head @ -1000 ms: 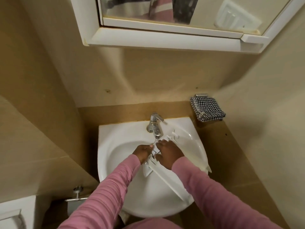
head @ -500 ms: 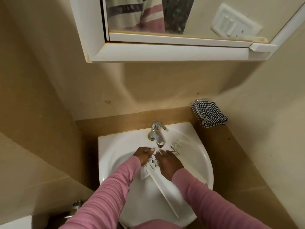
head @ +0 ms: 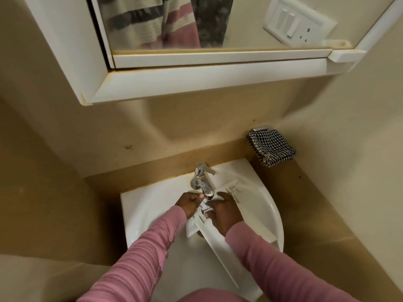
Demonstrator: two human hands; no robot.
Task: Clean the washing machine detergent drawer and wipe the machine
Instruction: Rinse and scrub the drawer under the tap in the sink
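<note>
The white plastic detergent drawer (head: 214, 236) lies tilted across the white sink (head: 268, 214), its far end under the chrome tap (head: 202, 179). My left hand (head: 188, 202) grips the drawer's left side just below the spout. My right hand (head: 223, 214) lies over the drawer's middle with fingers curled round its inner parts. Both hands hide the drawer's compartments. I cannot make out water at the spout.
A black-and-white checked cloth (head: 270, 148) hangs on a wall holder right of the sink. A white mirror cabinet (head: 196, 79) juts out overhead. Beige walls close in on both sides. A switch plate (head: 298, 23) shows in the mirror.
The view has tilted upward, so sink and hands sit lower in frame. Both hands stay on the drawer under the tap, shifting slightly over it.
</note>
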